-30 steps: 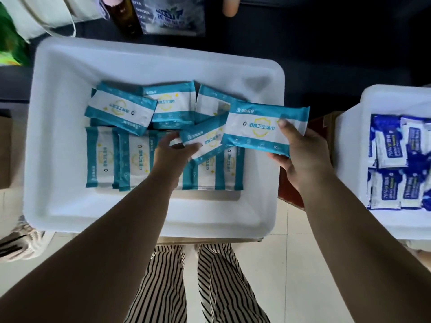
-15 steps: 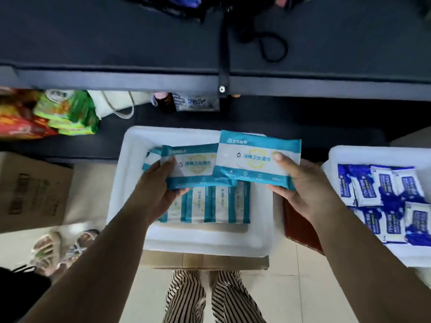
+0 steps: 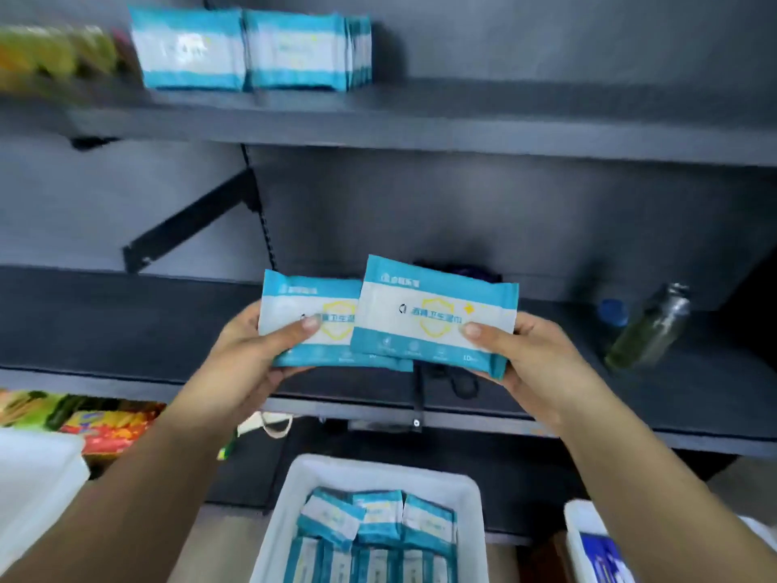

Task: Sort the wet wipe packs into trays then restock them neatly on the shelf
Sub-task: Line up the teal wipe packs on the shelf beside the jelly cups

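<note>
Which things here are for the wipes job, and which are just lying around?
For the job:
left hand
right hand
two held teal-and-white wipe packs
white plastic tray
shelved teal wipe packs

Lying about:
glass bottle
colourful snack packets

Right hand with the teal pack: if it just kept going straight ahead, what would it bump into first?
Probably nothing before the shelf's dark back panel. The right hand and its wet wipe pack face open shelf space, though depth is unclear.

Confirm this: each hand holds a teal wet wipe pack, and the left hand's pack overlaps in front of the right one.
Wrong on the overlap. In the head view the right hand holds its teal pack in front, covering the right edge of the left hand's pack. Each hand does hold one.
</note>
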Available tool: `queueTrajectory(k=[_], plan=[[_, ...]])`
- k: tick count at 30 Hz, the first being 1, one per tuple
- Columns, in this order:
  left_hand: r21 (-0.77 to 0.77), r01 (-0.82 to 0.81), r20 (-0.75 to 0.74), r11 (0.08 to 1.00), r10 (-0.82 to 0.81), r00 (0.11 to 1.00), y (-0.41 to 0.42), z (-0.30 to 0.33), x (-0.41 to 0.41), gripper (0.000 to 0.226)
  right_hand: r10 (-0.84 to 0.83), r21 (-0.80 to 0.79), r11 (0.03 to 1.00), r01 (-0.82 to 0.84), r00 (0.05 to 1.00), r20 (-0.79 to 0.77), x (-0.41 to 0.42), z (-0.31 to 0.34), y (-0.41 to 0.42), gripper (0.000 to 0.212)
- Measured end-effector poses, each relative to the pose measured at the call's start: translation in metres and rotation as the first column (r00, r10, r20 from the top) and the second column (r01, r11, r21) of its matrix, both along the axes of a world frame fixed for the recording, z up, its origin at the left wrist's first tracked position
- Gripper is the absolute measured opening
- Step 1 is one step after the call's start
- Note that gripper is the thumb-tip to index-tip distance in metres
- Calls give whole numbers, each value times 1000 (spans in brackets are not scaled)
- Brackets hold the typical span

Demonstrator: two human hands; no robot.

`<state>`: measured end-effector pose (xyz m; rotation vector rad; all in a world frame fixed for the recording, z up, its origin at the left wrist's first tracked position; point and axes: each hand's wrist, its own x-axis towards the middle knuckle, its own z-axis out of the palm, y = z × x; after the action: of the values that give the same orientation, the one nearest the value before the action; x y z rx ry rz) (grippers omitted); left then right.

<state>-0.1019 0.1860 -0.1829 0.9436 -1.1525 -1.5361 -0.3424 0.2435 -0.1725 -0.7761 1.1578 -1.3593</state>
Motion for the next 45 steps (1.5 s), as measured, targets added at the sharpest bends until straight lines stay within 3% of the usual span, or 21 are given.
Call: queueTrajectory(k=[2,5,7,10,11,13,16,19,24,29,35,41,45], plan=[[-86,-8,-19,996,6,1000,-2,41,9,85,-28,-114,993,24,999,-37,9,38,-1,14],[-199,-34,-76,979,20,997,-3,85,20,88,-107,-259,962,84,991,-77,21,78,-5,15],[-268,-56,-95,962,31,995,-6,108,26,75,-161,-327,937,123,983,-92,29,99,-11,16],[-308,-160,-138,938,123,983,-21,135,30,28,-192,-401,907,129,974,-122,38,127,-28,18],[-321,-220,-162,921,175,971,-32,142,33,22,-203,-422,898,127,969,-142,40,137,-36,19],[-358,-353,-207,864,295,933,-53,155,37,22,-236,-455,880,138,957,-167,45,155,-56,18],[-457,-566,-167,686,559,812,-86,170,42,24,-310,-497,853,158,920,-240,49,179,-90,15],[-521,-629,-125,577,678,724,-117,178,45,22,-370,-486,855,182,871,-324,53,195,-133,17],[-593,-621,96,513,811,578,-160,172,45,36,-390,-393,897,201,779,-491,64,199,-212,16],[-594,-647,205,478,867,453,-187,149,46,44,-321,-302,940,160,715,-621,78,190,-290,29],[-620,-645,180,447,881,437,-200,142,46,46,-296,-270,952,143,644,-705,87,180,-347,42],[-645,-626,190,438,886,424,-206,138,49,48,-351,-307,936,169,456,-818,94,182,-350,46],[-647,-616,209,450,881,425,-207,137,50,50,-324,-250,943,218,442,-836,95,180,-340,63]])
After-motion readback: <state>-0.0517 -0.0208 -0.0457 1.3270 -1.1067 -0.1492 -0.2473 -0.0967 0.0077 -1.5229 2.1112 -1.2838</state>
